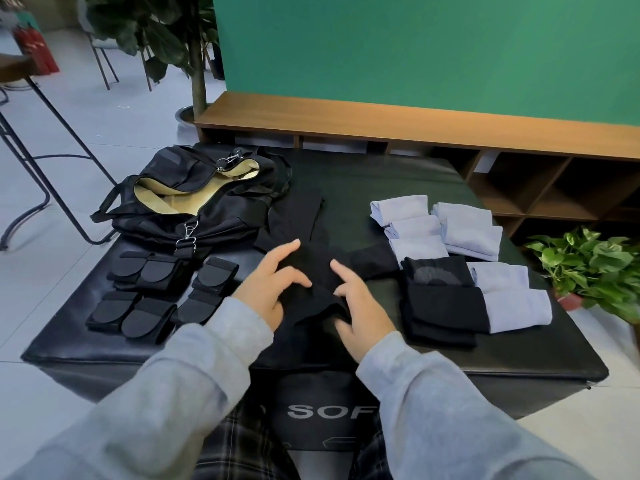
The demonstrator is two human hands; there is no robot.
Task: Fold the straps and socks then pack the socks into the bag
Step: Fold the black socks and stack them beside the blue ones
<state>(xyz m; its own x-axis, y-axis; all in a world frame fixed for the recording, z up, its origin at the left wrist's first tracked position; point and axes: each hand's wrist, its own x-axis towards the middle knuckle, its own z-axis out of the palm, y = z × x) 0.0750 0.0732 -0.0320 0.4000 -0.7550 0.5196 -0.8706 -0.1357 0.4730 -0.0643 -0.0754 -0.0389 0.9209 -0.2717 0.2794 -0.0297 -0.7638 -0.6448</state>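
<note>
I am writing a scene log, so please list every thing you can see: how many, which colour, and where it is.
bag: one, black with beige lining, open, far left of table
folded straps: about six, black, near left, before the bag
black sock: one in work, centre, under both hands; more black fabric behind
folded light socks: about eight, pale lilac, right side
folded black socks: a small stack, near right
table: one, black, padded
shelf: one, brown wood, behind
plants: two, green, far left and right
left hand: on the sock
right hand: gripping the sock
</note>
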